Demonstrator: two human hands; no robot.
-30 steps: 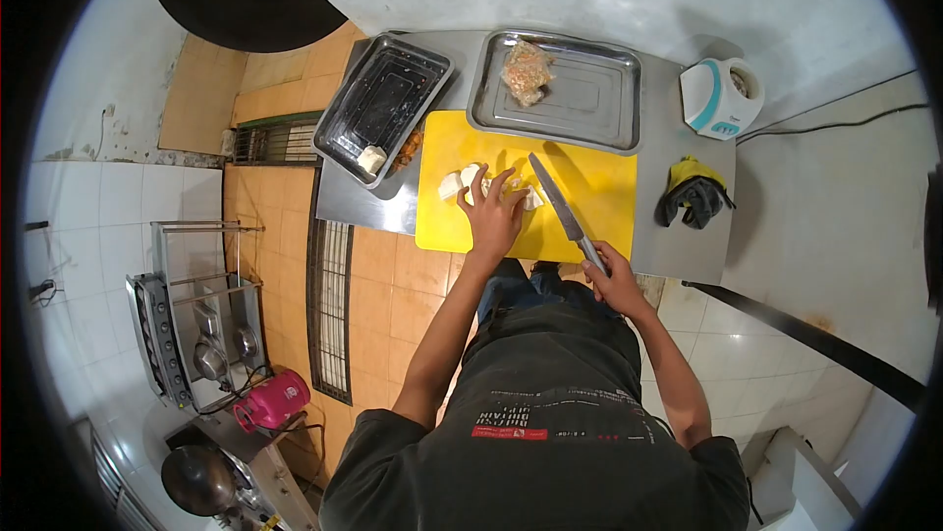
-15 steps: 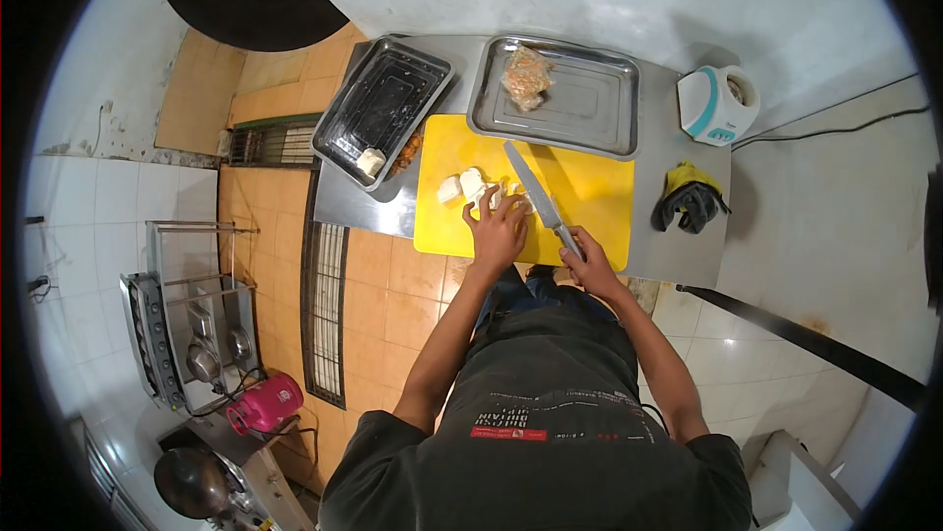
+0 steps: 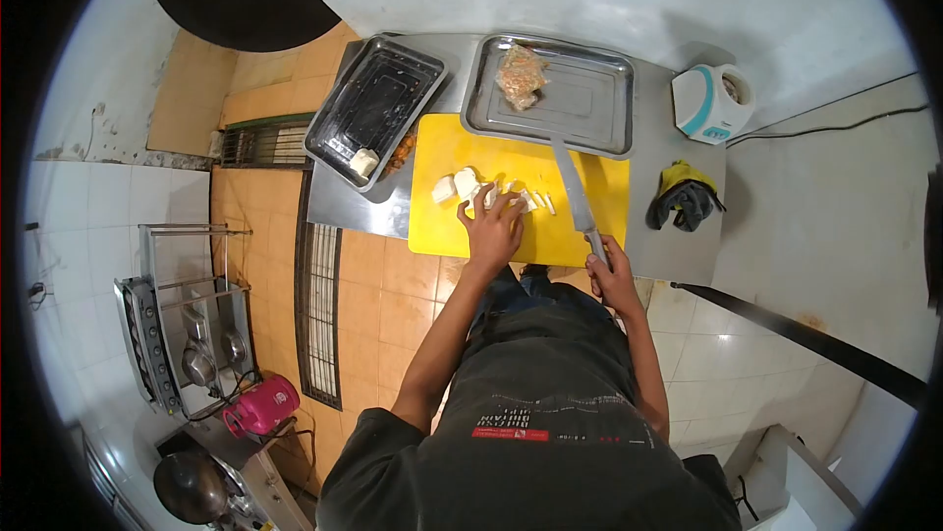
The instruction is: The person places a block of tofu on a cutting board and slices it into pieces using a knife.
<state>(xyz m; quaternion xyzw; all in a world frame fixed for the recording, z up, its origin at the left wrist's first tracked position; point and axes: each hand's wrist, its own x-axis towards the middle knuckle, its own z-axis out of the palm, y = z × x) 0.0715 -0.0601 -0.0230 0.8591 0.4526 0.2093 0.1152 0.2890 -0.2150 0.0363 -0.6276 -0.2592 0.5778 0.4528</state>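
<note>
A yellow cutting board [image 3: 589,222] lies on the steel table. My left hand [image 3: 491,228] rests over white pieces on the board, its fingers bent and pressed on them, partly hiding them. Two larger white chunks [image 3: 455,183] sit just left of its fingertips. Thin white strips [image 3: 544,202] lie to the right of those fingers. My right hand [image 3: 614,276] is wrapped round the handle of a large knife [image 3: 574,191], whose blade points away from me, to the right of the strips and apart from them.
Behind the board, a steel tray [image 3: 589,99] holds a bagged orange-white food [image 3: 522,77]. A dark tray [image 3: 378,104] at left holds a white block [image 3: 363,163]. A white-teal appliance [image 3: 713,104] and yellow-black gloves [image 3: 686,195] are at right.
My right hand has shifted right with the knife, away from my left fingers. Separate thin strips now show on the board where the blade was near. My left hand stays on the white pieces.
</note>
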